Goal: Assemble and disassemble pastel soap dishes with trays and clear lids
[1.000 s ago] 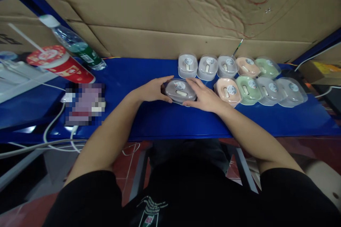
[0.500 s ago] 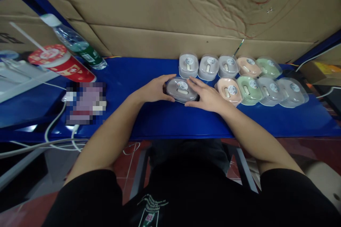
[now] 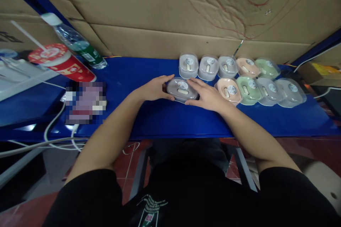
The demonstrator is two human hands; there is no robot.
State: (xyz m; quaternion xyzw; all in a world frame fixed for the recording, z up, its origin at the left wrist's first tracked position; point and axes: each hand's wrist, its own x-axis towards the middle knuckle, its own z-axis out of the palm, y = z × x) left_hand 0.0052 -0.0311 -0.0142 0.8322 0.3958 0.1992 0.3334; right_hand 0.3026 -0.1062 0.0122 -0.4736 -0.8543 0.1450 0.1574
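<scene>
Grey box (image 3: 182,95); blue table (image 3: 170,124); red-and-white cup (image 3: 70,66)

The person wore a black shirt (image 3: 197,191) at the bottom of the frame. The short left sleeve (image 3: 89,191) at lower left and right sleeve (image 3: 287,189) at lower right were also black. Left of the bottom middle was a pale print (image 3: 153,205): small curved lettering (image 3: 153,203) above an outlined emblem (image 3: 148,221) with a reddish mark (image 3: 149,217). The trousers (image 3: 186,152) looked dark. The left hand (image 3: 153,88) and right hand (image 3: 207,94) were bare.
</scene>
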